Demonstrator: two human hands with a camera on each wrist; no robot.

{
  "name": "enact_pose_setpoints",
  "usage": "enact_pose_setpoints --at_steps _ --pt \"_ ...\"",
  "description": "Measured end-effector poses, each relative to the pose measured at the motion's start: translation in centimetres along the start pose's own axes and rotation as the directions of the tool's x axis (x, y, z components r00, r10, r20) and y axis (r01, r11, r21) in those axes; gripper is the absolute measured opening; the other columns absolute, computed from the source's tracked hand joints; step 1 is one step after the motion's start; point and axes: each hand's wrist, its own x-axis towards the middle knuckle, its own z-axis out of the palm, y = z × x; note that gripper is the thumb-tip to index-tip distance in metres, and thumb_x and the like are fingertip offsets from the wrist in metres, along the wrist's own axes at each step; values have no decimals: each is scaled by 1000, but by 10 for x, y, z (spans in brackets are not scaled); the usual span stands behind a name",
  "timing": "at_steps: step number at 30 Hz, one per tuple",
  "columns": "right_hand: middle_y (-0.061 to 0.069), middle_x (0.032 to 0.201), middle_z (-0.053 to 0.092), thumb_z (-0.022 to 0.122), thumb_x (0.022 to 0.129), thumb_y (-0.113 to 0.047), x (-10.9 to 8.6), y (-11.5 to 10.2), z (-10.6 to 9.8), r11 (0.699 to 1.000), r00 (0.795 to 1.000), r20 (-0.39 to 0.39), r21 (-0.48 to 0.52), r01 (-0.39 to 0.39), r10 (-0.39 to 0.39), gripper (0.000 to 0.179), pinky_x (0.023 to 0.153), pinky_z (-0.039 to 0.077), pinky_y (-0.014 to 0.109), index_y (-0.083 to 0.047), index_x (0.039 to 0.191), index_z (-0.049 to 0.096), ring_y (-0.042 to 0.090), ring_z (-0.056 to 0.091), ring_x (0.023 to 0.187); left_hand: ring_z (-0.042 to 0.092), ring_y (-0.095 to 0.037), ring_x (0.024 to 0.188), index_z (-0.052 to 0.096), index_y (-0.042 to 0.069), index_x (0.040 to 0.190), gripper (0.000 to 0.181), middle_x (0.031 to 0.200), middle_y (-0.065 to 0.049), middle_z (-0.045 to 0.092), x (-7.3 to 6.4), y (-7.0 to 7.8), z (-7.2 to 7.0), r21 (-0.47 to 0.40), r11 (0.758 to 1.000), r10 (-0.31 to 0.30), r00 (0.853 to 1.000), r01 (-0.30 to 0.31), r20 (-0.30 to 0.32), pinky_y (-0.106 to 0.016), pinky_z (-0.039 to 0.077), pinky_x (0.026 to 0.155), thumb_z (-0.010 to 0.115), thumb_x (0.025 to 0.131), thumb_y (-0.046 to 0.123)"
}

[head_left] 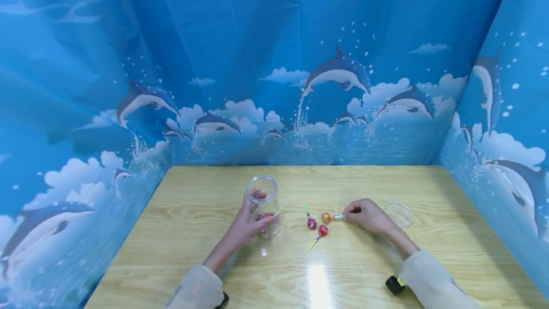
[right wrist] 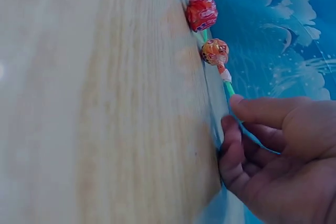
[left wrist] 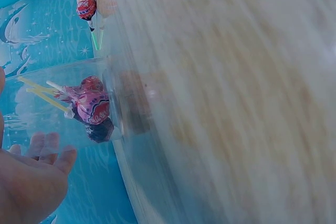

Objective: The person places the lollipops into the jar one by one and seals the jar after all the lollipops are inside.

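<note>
A clear plastic jar (head_left: 272, 204), its mouth uncovered, stands upright left of the table's middle. My left hand (head_left: 249, 221) grips it, thumb across the near side and fingers around the back. Several wrapped lollipops (left wrist: 94, 107) lie at the bottom of the jar, with yellow and white sticks leaning up. To the right, my right hand (head_left: 368, 215) pinches the green stick of an orange-wrapped lollipop (right wrist: 215, 52) between thumb and fingertips. Beside that candy are a red lollipop (head_left: 323, 230) with a yellow stick and a dark-red lollipop (head_left: 311, 223) with a green stick.
A clear round lid (head_left: 411, 215) lies on the wooden table (head_left: 193, 204) just behind the right wrist. Blue curtains (head_left: 257, 37) printed with dolphins hang along the table's back and sides. A black band (head_left: 394, 285) shows under the right sleeve.
</note>
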Motion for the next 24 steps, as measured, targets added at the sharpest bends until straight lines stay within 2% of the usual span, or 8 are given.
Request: enact_pose_setpoints --at_steps 3,7,11,15,19,24 --pt "4 86 68 72 96 -9 -7 -1 -1 990 997 4 121 -79 79 8 63 51 26 -2 98 74 18 57 76 66 -28 87 32 5 145 78 151 -25 43 0 0 0 -1 1000 4 1000 -4 1 -43 62 60 83 87 9" --pt "9 86 69 72 97 -11 -17 -2 -3 956 993 9 269 -117 119 16 62 54 27 4 103 72 19 60 74 66 -26 82 31 3 146 78 150 -27 43 0 -1 0 -10 1000 12 1000 -12 5 -39 62 59 83 87 8" --pt "12 89 69 71 97 -12 -25 -5 -6 922 992 15 368 -122 125 21 66 56 29 7 107 70 18 62 75 65 -23 80 31 3 146 78 151 -27 43 0 -1 -1 -15 1000 15 1000 -15 11 -34 61 59 82 87 7" --pt "15 91 68 67 100 -11 -31 -14 -9 890 992 14 439 -120 127 19 70 58 31 6 107 69 18 62 77 65 -22 80 32 5 146 77 152 -26 42 0 -1 -1 -15 1000 11 1000 -11 14 -32 60 59 82 88 7" --pt "13 91 69 64 102 -12 -33 -29 -12 852 993 1 513 -101 117 17 75 58 33 4 106 69 16 62 79 66 -23 80 32 6 146 77 153 -26 42 0 -3 -1 -5 1000 5 1000 -5 13 -37 62 61 82 88 8" --pt "7 90 69 67 102 -13 -34 -52 -15 779 997 -21 626 -42 71 17 74 57 28 3 107 68 13 61 79 68 -25 83 33 8 145 75 153 -25 42 0 -3 -1 5 1000 -4 1000 4 9 -42 63 63 82 88 9"
